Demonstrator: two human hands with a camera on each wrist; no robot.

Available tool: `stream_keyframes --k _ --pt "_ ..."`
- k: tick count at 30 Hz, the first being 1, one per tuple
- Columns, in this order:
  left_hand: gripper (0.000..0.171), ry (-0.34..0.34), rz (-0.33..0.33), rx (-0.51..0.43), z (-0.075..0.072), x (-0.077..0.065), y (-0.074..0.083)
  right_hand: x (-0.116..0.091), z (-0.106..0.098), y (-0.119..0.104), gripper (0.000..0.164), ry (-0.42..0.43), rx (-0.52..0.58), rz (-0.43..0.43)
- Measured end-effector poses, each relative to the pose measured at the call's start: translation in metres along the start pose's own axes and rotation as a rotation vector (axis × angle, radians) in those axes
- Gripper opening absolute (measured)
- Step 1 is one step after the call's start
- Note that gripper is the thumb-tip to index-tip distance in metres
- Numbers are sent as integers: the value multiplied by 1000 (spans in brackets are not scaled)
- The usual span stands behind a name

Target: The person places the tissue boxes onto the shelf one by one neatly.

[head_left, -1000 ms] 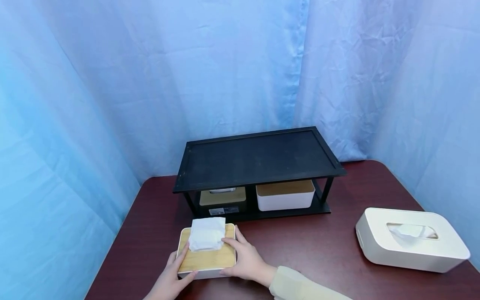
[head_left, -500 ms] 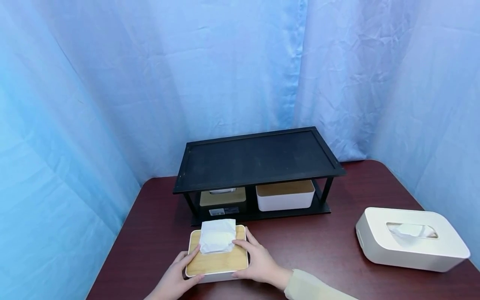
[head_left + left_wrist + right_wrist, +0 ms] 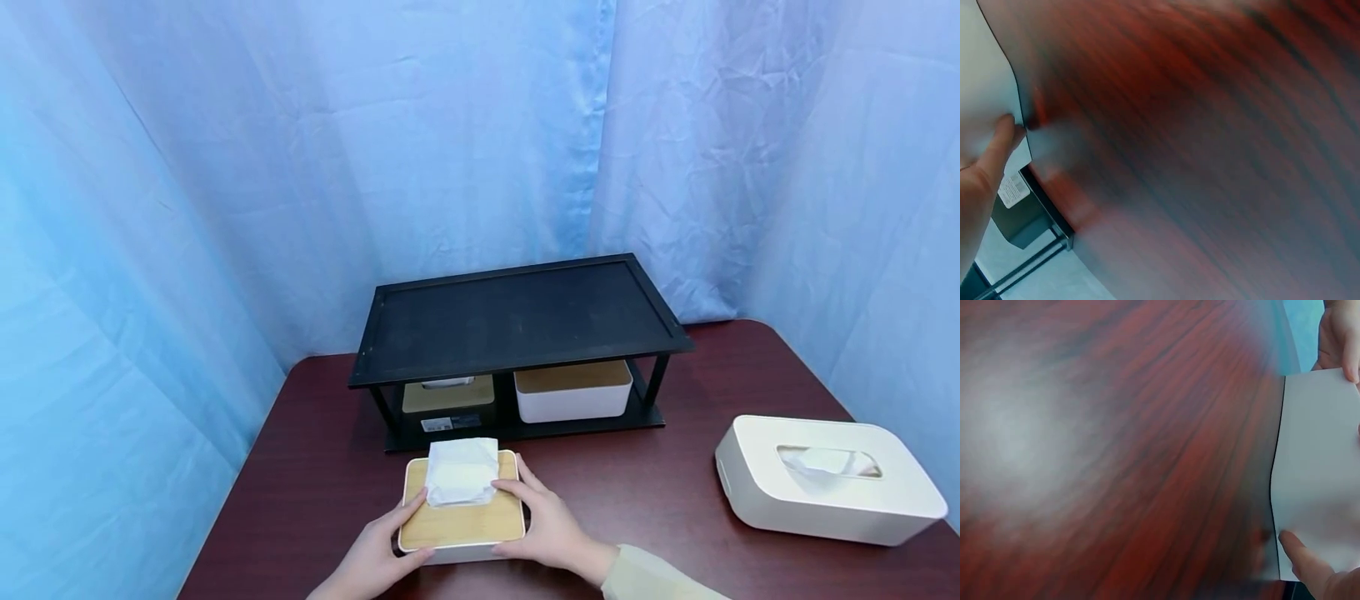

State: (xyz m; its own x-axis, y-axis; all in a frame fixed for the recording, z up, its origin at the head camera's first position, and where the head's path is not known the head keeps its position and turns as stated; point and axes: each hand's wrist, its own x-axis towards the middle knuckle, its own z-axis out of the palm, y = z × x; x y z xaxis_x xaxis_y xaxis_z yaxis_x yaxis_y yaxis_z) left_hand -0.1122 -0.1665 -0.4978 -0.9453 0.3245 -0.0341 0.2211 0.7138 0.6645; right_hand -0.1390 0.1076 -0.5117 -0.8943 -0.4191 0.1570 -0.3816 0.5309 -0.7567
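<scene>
Front and centre in the head view is a white tissue box with a light wooden lid [image 3: 461, 527]. A folded white tissue [image 3: 462, 472] pokes up from its top. My left hand [image 3: 378, 550] grips the box's left side, and my right hand [image 3: 551, 529] holds the opposite side, each with a thumb near the front edge. Along the white wall [image 3: 988, 75] in the left wrist view lies a fingertip of the left hand. The right wrist view has a finger [image 3: 1304, 562] of the right hand against the box's wall. The box's underside is hidden.
Behind the box stands a low black shelf [image 3: 517, 321]. Under its top sit a dark box with a wooden lid [image 3: 447, 398] and a white box with a wooden lid [image 3: 573, 400]. A larger white tissue box [image 3: 825, 479] rests at the right on the dark red table [image 3: 300, 467].
Both hands have moved right together with the wooden-lidded tissue box, bringing it nearer the middle front of the shelf. The other boxes and the shelf stay in place.
</scene>
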Motion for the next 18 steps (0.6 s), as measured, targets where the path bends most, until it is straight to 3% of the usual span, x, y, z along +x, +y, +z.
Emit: stream_keyframes --k 8,18 --pt "80 26 68 8 12 10 6 -9 -14 8 75 2 19 12" --pt "81 -5 83 -3 21 20 16 -19 -26 22 73 46 -11 -36"
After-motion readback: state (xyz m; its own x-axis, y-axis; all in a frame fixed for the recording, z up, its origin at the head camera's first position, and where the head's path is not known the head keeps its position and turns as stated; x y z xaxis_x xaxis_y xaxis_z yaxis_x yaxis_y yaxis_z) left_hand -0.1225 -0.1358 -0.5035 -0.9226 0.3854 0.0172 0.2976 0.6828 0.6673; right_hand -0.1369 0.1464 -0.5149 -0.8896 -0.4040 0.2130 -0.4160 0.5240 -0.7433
